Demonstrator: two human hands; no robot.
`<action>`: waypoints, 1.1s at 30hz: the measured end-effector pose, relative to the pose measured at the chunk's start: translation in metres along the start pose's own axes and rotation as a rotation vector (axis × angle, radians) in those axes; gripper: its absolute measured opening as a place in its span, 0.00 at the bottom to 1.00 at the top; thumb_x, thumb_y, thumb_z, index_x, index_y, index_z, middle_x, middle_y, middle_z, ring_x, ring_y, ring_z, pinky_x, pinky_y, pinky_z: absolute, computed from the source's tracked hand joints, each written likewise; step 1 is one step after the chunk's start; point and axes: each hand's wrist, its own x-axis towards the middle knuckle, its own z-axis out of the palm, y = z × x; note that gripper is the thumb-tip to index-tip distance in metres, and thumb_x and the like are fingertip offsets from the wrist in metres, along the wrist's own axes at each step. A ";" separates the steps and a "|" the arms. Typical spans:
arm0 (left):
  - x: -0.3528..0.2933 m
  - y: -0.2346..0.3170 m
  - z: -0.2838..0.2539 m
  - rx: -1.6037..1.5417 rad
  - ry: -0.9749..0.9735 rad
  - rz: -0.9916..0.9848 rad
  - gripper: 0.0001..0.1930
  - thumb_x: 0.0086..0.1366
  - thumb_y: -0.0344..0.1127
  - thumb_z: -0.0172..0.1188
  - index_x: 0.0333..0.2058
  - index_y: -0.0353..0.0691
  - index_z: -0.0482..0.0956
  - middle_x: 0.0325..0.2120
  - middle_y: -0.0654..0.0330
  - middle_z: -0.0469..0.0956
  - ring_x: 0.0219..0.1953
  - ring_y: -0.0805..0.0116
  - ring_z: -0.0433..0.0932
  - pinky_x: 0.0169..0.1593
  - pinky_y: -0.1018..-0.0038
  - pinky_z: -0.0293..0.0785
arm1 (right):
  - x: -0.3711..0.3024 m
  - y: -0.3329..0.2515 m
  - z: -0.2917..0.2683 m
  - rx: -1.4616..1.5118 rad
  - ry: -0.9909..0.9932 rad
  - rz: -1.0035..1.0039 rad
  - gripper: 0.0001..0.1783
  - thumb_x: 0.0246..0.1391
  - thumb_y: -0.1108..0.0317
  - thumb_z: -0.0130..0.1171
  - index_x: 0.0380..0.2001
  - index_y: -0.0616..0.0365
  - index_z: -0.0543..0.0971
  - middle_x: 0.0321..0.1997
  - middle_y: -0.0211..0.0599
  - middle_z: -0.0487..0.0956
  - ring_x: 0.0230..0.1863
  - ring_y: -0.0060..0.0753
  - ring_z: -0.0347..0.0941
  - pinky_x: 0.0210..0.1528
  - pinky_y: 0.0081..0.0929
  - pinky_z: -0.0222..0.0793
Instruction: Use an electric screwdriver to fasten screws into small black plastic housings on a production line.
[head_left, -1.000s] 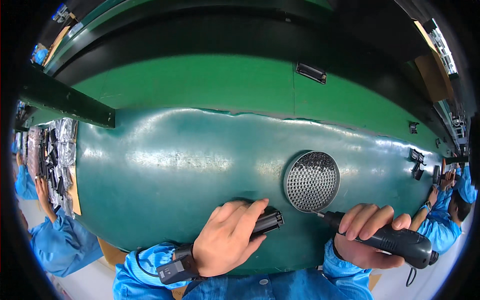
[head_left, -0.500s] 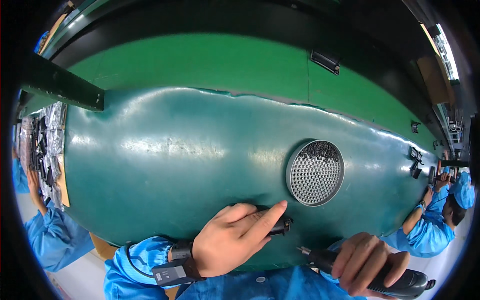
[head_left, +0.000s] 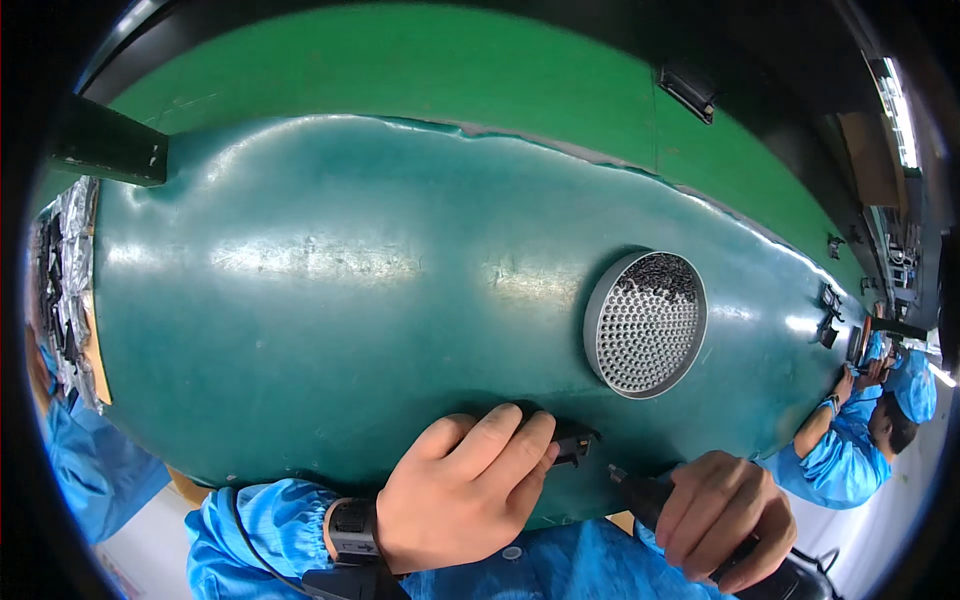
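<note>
My left hand (head_left: 465, 485) is closed around a black plastic part (head_left: 575, 446) low over the green mat, with only the part's right end showing past my fingertips. To its right, my right hand (head_left: 725, 520) grips a black electric screwdriver (head_left: 645, 496). Its bit points up and left, a short gap away from the part. Beyond both hands sits a round metal tray (head_left: 645, 345) with rows of holes, and small dark screws (head_left: 655, 272) are heaped at its far side.
The green mat (head_left: 330, 340) covers the bench. Black parts lie on the far green strip (head_left: 690, 92) and at the right (head_left: 828, 318). Silvery packets (head_left: 75, 270) are stacked at the left edge. Co-workers in blue sit at the left (head_left: 100, 480) and right (head_left: 850, 455).
My left index finger, stretched out before, has folded in beside the others on the black part. The view has shifted, so the tray appears further right and higher.
</note>
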 end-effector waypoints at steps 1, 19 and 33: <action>0.001 0.001 -0.001 -0.009 -0.001 0.000 0.08 0.54 0.36 0.72 0.34 0.45 0.89 0.46 0.59 0.80 0.48 0.62 0.77 0.37 0.70 0.68 | -0.001 -0.001 0.006 -0.115 0.039 -0.049 0.07 0.62 0.69 0.61 0.43 0.52 0.77 0.34 0.43 0.81 0.33 0.37 0.80 0.34 0.32 0.80; 0.008 0.013 -0.008 0.042 -0.027 -0.256 0.18 0.50 0.42 0.78 0.35 0.37 0.85 0.39 0.59 0.76 0.47 0.60 0.76 0.38 0.66 0.66 | 0.005 0.012 0.055 -0.546 0.483 -0.024 0.06 0.61 0.69 0.61 0.37 0.52 0.73 0.24 0.32 0.74 0.22 0.30 0.73 0.24 0.31 0.75; 0.003 0.009 -0.007 0.005 -0.032 -0.231 0.19 0.51 0.42 0.78 0.35 0.35 0.84 0.38 0.60 0.77 0.46 0.61 0.76 0.38 0.67 0.65 | 0.009 0.012 0.045 -0.500 0.456 0.006 0.07 0.62 0.67 0.59 0.37 0.53 0.70 0.24 0.34 0.73 0.20 0.33 0.71 0.24 0.33 0.73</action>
